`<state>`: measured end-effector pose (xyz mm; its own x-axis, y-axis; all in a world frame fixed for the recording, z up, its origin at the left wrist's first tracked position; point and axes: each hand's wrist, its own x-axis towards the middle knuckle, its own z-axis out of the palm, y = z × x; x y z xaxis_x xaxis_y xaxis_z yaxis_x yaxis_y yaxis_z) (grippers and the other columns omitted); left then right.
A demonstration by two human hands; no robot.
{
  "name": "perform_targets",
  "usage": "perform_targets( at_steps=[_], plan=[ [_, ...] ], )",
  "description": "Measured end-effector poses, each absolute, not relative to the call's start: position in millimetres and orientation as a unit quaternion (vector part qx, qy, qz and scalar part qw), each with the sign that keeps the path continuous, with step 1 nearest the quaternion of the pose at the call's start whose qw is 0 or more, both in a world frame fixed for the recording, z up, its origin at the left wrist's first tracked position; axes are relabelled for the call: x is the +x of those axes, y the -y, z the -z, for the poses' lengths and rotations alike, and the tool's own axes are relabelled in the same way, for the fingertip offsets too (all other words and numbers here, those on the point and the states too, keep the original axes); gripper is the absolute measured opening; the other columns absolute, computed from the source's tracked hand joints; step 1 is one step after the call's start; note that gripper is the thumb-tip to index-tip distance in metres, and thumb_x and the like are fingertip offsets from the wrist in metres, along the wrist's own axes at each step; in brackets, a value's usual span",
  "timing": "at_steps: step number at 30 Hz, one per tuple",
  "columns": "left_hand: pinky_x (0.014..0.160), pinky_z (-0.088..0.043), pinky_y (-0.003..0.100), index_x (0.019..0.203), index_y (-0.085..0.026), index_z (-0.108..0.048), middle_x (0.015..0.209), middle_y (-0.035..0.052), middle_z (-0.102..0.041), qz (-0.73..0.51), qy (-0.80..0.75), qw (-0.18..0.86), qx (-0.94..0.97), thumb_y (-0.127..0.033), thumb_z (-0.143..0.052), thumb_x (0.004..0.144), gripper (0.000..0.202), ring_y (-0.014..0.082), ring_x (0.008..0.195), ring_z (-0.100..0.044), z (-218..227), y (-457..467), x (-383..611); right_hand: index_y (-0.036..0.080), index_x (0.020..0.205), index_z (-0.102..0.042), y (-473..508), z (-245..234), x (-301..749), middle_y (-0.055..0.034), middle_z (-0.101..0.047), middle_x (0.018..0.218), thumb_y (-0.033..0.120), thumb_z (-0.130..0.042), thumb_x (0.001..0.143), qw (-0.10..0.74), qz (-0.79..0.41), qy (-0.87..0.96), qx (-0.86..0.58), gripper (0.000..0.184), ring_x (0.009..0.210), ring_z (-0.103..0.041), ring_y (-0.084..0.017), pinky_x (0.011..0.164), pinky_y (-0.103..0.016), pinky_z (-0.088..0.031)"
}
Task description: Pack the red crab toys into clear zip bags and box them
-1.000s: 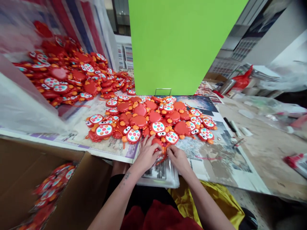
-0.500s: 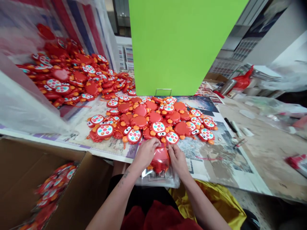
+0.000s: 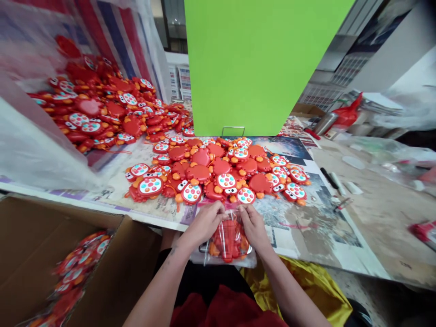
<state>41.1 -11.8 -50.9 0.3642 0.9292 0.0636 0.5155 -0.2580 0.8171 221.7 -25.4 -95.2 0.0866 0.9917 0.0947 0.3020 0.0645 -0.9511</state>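
A clear plastic bag (image 3: 223,254) lies at the table's front edge with a red crab-shaped toy (image 3: 231,236) inside, its plain red back facing up. My left hand (image 3: 208,220) pinches the bag's upper left edge. On the opposite side, my right hand (image 3: 252,222) is closed on the upper right edge of the same bag. Just beyond my fingers spreads a pile of the same toys (image 3: 220,166), some with plain backs up, others showing white panels with coloured buttons and big eyes.
A large heap of these toys (image 3: 119,109) fills a striped sack at left. Below it stands a cardboard box (image 3: 102,272) with bagged toys. A green board (image 3: 259,68) rises behind the pile. Pens (image 3: 329,178) and plastic bags lie right; yellow cloth (image 3: 303,286) hangs below.
The toy has slid down deeper into the clear bag, toward my body. Both hands stay at the bag's top edge, nearly in place.
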Motion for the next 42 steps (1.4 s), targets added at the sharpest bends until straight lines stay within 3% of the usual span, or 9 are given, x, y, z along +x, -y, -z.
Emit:
perform_targets(
  at_steps=[4,8,12,16,19,24,32,38,42],
  plan=[
    [0.092,-0.042,0.035,0.087,-0.021,-0.06,0.096,0.0035,-0.066,-0.372,-0.492,0.319,0.719,-0.024,-0.06,0.085,0.004,0.0214,0.099,-0.058,57.5,7.3,42.7,0.023,0.09,-0.055,24.0,87.0,219.0,-0.0023,-0.067,0.075,0.059,-0.05,0.089,0.514,-0.439,0.5,-0.541,0.036,0.066,-0.062,-0.021,0.063,-0.034,-0.052],
    [0.092,-0.046,0.038,0.122,-0.02,-0.053,0.13,0.013,-0.055,-0.504,-0.53,0.392,0.558,-0.036,-0.062,0.085,0.041,0.0249,0.114,-0.055,80.3,4.2,34.4,0.025,0.089,-0.053,22.1,84.3,219.7,-0.0025,-0.068,0.075,0.061,-0.056,0.084,0.549,-0.473,0.44,-0.53,0.037,0.064,-0.064,-0.022,0.06,-0.036,-0.055],
    [0.084,-0.049,0.034,0.109,-0.016,-0.058,0.108,0.0117,-0.066,-0.48,-0.505,0.551,0.459,-0.046,-0.068,0.078,0.044,0.0227,0.095,-0.064,99.0,1.1,33.3,0.023,0.09,-0.054,20.8,91.3,223.7,-0.0042,-0.068,0.079,0.056,-0.05,0.089,0.539,-0.434,0.473,-0.545,0.033,0.069,-0.065,-0.023,0.062,-0.037,-0.056],
    [0.082,-0.05,0.034,0.082,-0.016,-0.059,0.084,0.006,-0.068,-0.453,-0.477,0.603,0.452,-0.047,-0.07,0.076,0.033,0.0228,0.088,-0.066,108.0,-2.3,36.6,0.019,0.108,-0.058,15.0,94.6,233.3,-0.0111,-0.067,0.104,0.042,-0.05,0.092,0.501,-0.223,0.604,-0.578,0.029,0.096,-0.063,-0.027,0.086,-0.046,-0.052],
    [0.087,-0.05,0.037,0.089,-0.017,-0.059,0.09,0.0062,-0.07,-0.464,-0.436,0.628,0.448,-0.046,-0.069,0.078,0.033,0.023,0.092,-0.066,109.0,-2.8,36.3,0.02,0.11,-0.062,8.0,85.0,231.0,-0.0104,-0.067,0.107,0.031,-0.052,0.093,0.46,-0.086,0.696,-0.544,0.023,0.103,-0.058,-0.027,0.093,-0.045,-0.047],
    [0.1,-0.045,0.038,0.115,-0.017,-0.061,0.114,0.0096,-0.068,-0.47,-0.379,0.628,0.491,-0.04,-0.067,0.082,0.041,0.0233,0.107,-0.063,105.4,-0.6,32.8,0.02,0.113,-0.064,-5.4,70.0,199.3,-0.0068,-0.071,0.101,0.022,-0.054,0.093,0.356,-0.053,0.814,-0.456,0.022,0.098,-0.057,-0.024,0.087,-0.037,-0.048],
    [0.091,-0.05,0.037,0.122,-0.016,-0.063,0.109,0.0073,-0.071,-0.41,-0.452,0.542,0.578,-0.037,-0.056,0.087,0.042,0.0247,0.099,-0.065,104.2,2.0,26.6,0.018,0.123,-0.06,-15.1,72.8,176.9,-0.0093,-0.07,0.093,0.017,-0.05,0.095,0.233,0.066,0.876,-0.416,0.03,0.097,-0.053,-0.025,0.084,-0.037,-0.042],
    [0.105,-0.043,0.04,0.118,-0.019,-0.067,0.12,0.0066,-0.069,-0.4,-0.436,0.533,0.605,-0.042,-0.058,0.087,0.039,0.0265,0.117,-0.06,112.1,-3.0,27.8,0.019,0.096,-0.065,-24.4,75.4,188.5,-0.0065,-0.067,0.085,0.011,-0.053,0.083,0.284,-0.025,0.816,-0.502,0.019,0.088,-0.053,-0.024,0.08,-0.034,-0.041],
    [0.097,-0.048,0.038,0.12,-0.019,-0.065,0.115,0.0087,-0.071,-0.405,-0.444,0.59,0.54,-0.042,-0.06,0.086,0.041,0.0256,0.113,-0.063,109.8,-0.5,29.7,0.019,0.086,-0.063,-30.3,89.7,252.6,-0.0066,-0.067,0.086,0.018,-0.051,0.079,0.383,-0.029,0.71,-0.59,0.015,0.086,-0.055,-0.024,0.08,-0.036,-0.041]
  ],
)
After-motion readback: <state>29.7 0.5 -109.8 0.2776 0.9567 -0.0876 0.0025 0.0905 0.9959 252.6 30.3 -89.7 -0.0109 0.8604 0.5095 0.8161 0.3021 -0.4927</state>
